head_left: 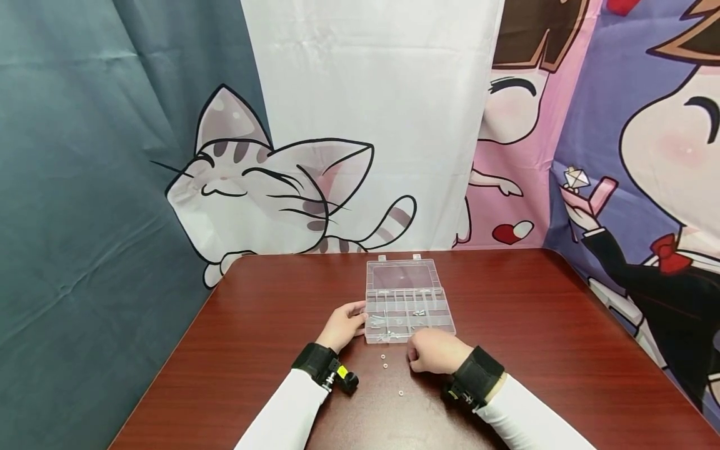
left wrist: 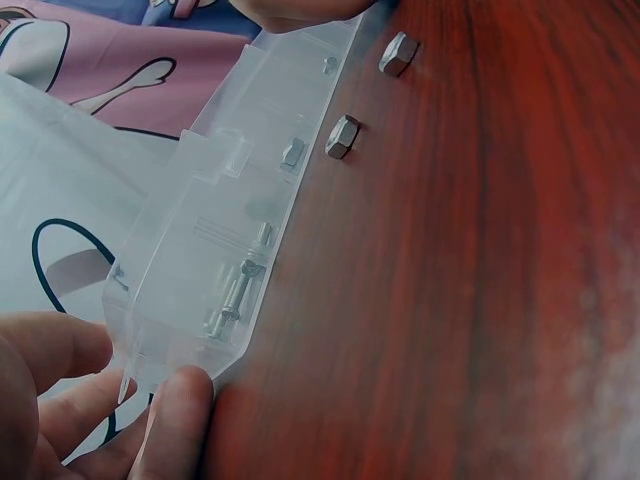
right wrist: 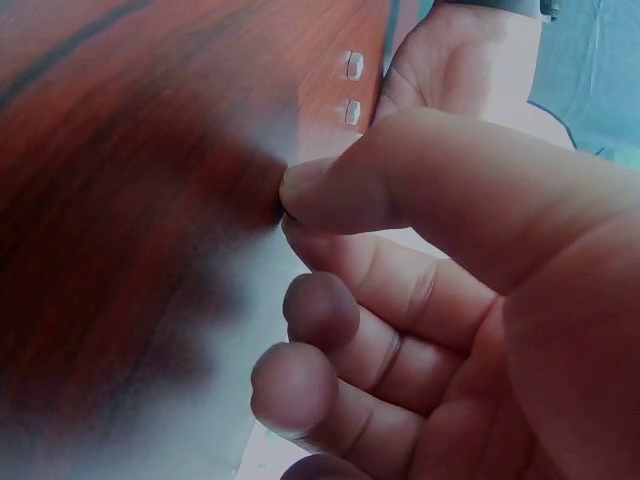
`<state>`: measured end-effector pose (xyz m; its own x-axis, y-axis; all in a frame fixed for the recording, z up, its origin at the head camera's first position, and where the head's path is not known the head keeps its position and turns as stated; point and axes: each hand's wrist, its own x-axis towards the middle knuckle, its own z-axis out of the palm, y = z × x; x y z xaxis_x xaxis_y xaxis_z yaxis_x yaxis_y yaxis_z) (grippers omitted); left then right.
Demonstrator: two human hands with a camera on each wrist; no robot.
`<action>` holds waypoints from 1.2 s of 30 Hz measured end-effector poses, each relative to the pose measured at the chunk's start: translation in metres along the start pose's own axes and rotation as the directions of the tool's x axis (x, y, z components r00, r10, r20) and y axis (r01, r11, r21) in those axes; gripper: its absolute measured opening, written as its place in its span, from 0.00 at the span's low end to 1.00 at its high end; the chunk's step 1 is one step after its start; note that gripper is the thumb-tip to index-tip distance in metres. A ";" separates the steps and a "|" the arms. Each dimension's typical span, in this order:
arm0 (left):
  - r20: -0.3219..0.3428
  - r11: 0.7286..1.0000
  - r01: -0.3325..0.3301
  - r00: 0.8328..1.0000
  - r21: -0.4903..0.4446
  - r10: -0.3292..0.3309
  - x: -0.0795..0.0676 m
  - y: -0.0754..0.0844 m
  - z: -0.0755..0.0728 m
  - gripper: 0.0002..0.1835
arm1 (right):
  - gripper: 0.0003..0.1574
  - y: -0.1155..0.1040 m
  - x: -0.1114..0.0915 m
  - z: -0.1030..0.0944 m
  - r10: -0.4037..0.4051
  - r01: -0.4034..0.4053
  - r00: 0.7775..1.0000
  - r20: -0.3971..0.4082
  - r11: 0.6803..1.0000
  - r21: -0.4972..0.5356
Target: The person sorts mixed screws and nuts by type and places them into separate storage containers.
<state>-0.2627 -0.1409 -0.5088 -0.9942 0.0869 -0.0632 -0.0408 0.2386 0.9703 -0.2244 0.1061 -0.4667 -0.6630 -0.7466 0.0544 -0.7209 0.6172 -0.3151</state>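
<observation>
A clear plastic compartment box (head_left: 403, 275) lies on the table with its lid folded back. My left hand (head_left: 342, 326) grips its near left corner, with the thumb (left wrist: 178, 425) on the front side. Small bolts (left wrist: 236, 290) show through the wall. My right hand (head_left: 439, 351) is at the box's front right, fingers curled. In the right wrist view its thumb (right wrist: 315, 190) and index finger meet near the tabletop; anything between them is hidden. Two hex nuts (left wrist: 342, 137) (left wrist: 399, 55) lie in front of the box. Another small nut (head_left: 401, 393) lies nearer to me.
The reddish-brown wooden table (head_left: 506, 300) extends on both sides of the box. Behind it hangs a printed cloth (head_left: 382, 94) with a cartoon cat and figures. Black straps with small cameras are on both wrists (head_left: 478, 377).
</observation>
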 end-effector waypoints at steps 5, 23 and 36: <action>-0.004 1.000 0.005 1.000 0.002 -0.005 -0.001 0.001 0.000 0.23 | 0.12 0.004 0.003 -0.006 0.009 -0.011 1.000 0.022 0.997 0.075; 0.013 1.000 -0.023 1.000 -0.012 0.024 -0.004 0.001 -0.001 0.23 | 0.08 0.097 0.006 -0.044 0.417 -0.321 0.876 -0.242 0.878 0.355; 0.007 1.000 -0.024 1.000 -0.009 0.024 -0.003 0.000 -0.001 0.23 | 0.07 0.107 0.006 -0.029 0.441 -0.361 0.874 -0.204 0.870 0.336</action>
<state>-0.2600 -0.1420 -0.5087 -0.9942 0.0995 -0.0416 -0.0180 0.2275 0.9736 -0.3117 0.1745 -0.4728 -0.9385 -0.3300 0.1016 -0.3205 0.7230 -0.6121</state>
